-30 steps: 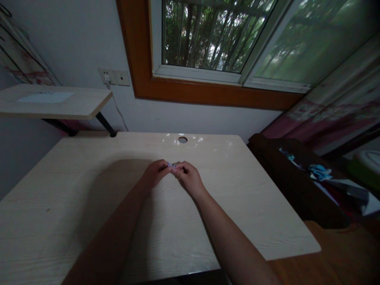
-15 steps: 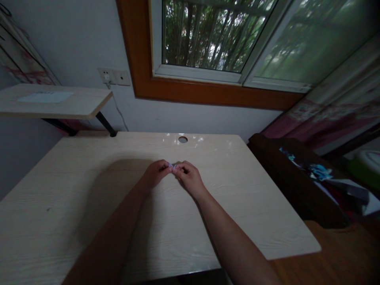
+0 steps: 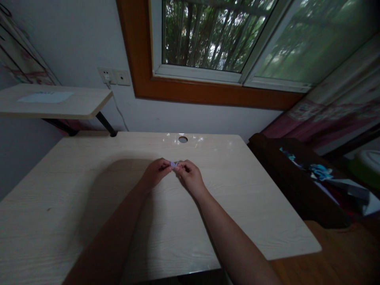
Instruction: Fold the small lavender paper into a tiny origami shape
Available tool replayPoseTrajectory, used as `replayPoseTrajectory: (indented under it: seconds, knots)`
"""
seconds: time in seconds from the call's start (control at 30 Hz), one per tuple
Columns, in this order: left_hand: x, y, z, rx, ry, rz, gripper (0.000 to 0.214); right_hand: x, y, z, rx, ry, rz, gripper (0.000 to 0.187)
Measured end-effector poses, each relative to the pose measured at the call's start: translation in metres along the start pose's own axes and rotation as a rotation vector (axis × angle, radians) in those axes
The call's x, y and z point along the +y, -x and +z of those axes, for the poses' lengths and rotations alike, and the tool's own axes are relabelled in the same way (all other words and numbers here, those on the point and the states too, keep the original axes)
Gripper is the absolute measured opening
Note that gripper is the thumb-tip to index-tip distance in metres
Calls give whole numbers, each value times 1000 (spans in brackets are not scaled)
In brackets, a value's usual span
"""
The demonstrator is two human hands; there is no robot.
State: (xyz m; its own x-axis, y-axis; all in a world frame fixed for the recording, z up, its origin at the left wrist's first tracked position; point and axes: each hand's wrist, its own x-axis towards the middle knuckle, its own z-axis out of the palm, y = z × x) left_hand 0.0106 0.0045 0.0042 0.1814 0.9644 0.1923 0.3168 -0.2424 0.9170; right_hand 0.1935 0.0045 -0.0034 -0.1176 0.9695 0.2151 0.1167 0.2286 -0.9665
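Note:
A small, pale purple folded piece [image 3: 173, 164], perhaps paper, shows between my fingertips above the desk [image 3: 237, 190]. It is too small to tell its exact kind. My left hand [image 3: 156, 172] pinches its left end between thumb and fingers. On the other end, the fingers of my right hand [image 3: 190, 176] are closed in a pinch too. The two hands are almost touching, and their fingers hide most of the piece.
At the back left a raised shelf [image 3: 95, 103] bears a pale sheet [image 3: 46, 97]. A round cable hole [image 3: 183, 139] lies near the desk's back edge. Right of the desk stands dark wooden furniture [image 3: 282, 174] with blue crumpled items [image 3: 320, 172]. A window [image 3: 208, 39] is ahead.
My hands have drawn very slightly apart, and a little more of the purple piece shows between the fingertips. Both hands keep their pinch.

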Motion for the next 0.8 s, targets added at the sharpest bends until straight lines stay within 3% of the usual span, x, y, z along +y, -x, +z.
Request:
replayPoseTrajectory:
  seconds: [0.6,0.8]
  knots:
    - [6,0,-1,6,-62,-2,12,-1,0,-1,-13,-33,45,26]
    - [0,0,1,61,20,-32,20,-3,0,-2,-15,-4,58,27]
